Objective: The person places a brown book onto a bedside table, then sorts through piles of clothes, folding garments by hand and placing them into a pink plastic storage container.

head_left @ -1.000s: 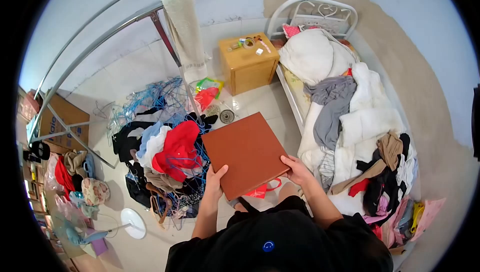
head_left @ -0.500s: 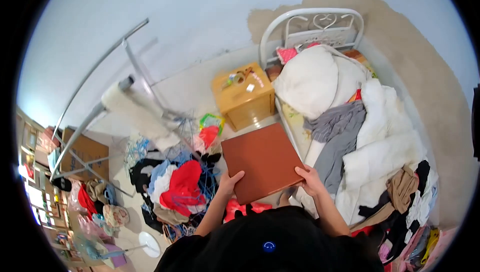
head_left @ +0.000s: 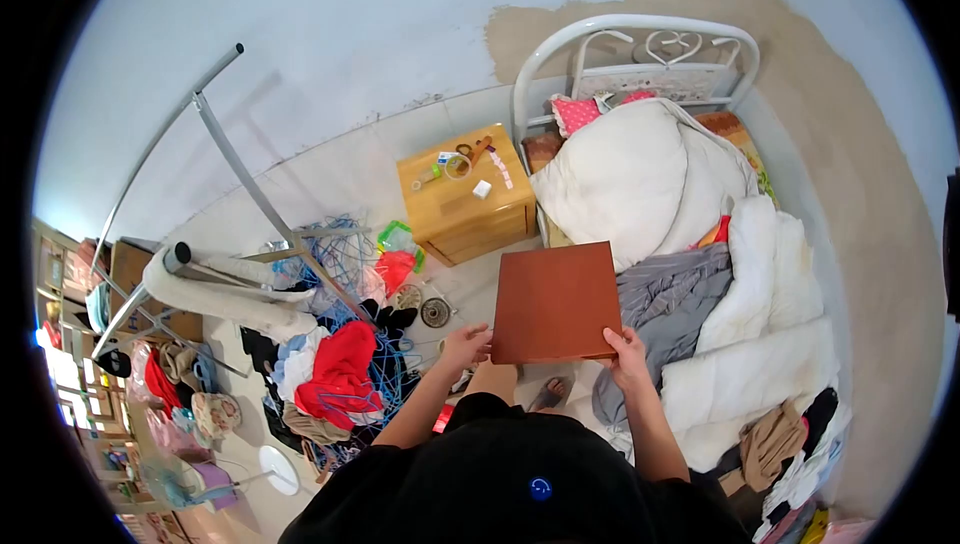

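Right hand (head_left: 626, 356) grips brown slab (head_left: 557, 304) at its 4 o'clock corner; left hand (head_left: 466, 346) half-curled at its 8 o'clock edge, can't tell if gripping. From slab: nightstand (head_left: 478, 227) at 11, grey garment (head_left: 680, 294) at 3.

Rm brightly, fairly evenly lit; blown-out glare far L, w/ purplish fringe. Metal rack (head_left: 240, 169) casts faint, soft shadow on pale wall (head_left: 400, 24). Strong fisheye: black corners, wall's tile line bowed. Flat brown item (head_left: 557, 302) nr centre reasonably sharp; far-L detail tiny, smeary.
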A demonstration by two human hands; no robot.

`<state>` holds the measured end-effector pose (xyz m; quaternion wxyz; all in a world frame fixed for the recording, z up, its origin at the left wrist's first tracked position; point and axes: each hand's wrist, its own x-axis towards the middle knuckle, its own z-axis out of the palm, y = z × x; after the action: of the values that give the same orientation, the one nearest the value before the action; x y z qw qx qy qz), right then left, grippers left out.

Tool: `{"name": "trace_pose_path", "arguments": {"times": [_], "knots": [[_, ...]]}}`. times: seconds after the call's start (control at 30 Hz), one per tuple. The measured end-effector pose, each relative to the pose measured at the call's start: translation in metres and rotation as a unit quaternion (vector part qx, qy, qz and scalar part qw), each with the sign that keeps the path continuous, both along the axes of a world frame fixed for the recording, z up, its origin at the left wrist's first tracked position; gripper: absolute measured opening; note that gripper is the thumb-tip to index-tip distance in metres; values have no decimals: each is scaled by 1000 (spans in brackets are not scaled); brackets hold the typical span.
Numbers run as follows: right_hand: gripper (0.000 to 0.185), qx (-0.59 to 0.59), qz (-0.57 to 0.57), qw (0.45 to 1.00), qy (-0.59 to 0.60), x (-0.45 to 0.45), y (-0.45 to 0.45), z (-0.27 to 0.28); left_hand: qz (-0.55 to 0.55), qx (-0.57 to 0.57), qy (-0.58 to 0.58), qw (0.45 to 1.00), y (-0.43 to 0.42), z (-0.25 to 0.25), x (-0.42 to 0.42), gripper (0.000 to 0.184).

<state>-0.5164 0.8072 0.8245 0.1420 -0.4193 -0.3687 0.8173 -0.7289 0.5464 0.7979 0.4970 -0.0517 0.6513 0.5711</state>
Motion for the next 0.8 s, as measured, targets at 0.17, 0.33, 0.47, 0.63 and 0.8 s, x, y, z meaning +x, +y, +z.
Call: {"name": "trace_pose_path", "arguments": {"times": [0.17, 0.33, 0.47, 0.63, 0.8], "knots": [[39, -17, 14, 999, -44, -90, 18, -19, 39, 24, -60, 997, 8, -36, -76, 38], [38, -8, 69, 992, -105, -184, 30, -20, 134, 41, -29, 990, -13, -37, -169, 37], [36, -88, 123, 987, -54, -256, 41, -46, 180, -18, -54, 982, -46, -86, -224, 38], [38, -193, 155, 968, -30, -348, 28, -138, 205, -86, -165, 961, -43, -128, -259, 41], [44, -254, 205, 945, -30, -435, 0, -207, 393, 71, -284, 872, -45, -196, -286, 32]]}}
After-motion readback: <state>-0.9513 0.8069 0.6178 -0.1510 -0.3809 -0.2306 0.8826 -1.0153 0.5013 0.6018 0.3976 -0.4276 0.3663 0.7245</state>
